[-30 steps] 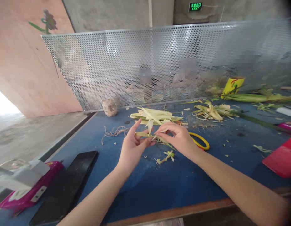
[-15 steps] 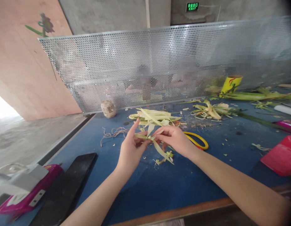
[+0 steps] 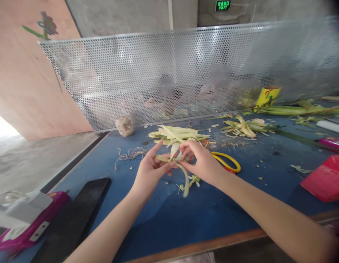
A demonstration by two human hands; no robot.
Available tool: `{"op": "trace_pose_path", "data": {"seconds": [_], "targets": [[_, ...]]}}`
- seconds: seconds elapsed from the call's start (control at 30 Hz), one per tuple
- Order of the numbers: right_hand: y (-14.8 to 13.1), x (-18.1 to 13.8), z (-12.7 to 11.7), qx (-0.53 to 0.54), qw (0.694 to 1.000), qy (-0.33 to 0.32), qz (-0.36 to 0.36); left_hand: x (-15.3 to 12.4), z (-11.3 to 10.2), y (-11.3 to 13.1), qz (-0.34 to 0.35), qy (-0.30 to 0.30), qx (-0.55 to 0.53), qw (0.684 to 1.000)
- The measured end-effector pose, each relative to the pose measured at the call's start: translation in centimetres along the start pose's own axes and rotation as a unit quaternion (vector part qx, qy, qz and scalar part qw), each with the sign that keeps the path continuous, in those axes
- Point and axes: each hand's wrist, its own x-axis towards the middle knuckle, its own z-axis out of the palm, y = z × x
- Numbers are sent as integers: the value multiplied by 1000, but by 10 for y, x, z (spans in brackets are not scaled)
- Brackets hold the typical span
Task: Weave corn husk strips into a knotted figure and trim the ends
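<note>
a: where are the pale strips?

b: centre of the frame, above the counter. the left hand pinches their crossing between thumb and fingers; the right hand curls beside it, but i can't tell whether its fingers grip.

a: and doing this well?

b: i'd pin that crossing firmly, pull gently and evenly, and leave the dangling end untwisted, lest it split.

VIEW: head | MOUNT: worn on the person's head | FACING: forward and downward across the blue table | NEAR: forearms, cut by frame edge | MID: left hand, right hand | FAR: perforated screen
</note>
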Motion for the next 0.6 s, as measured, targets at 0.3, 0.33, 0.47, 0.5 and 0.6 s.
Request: {"op": "trace_pose_path", "data": {"seconds": [0.3, 0.33, 0.47, 0.5, 0.6], "targets": [[0, 3, -16, -147, 959, -59, -236, 1, -1, 2, -27, -9, 1, 1000], [0, 3, -15, -121, 962, -68, -233, 1, -2, 0, -24, -10, 10, 1000], [-1, 2, -9, -41, 987, -86, -132, 1, -4, -7, -8, -19, 33, 999], [-2, 1, -8, -27, 992, -87, -92, 1, -5, -8, -4, -21, 40, 999], [-3, 0, -4, -7, 997, -66, -44, -1, -3, -7, -3, -36, 69, 997]]}}
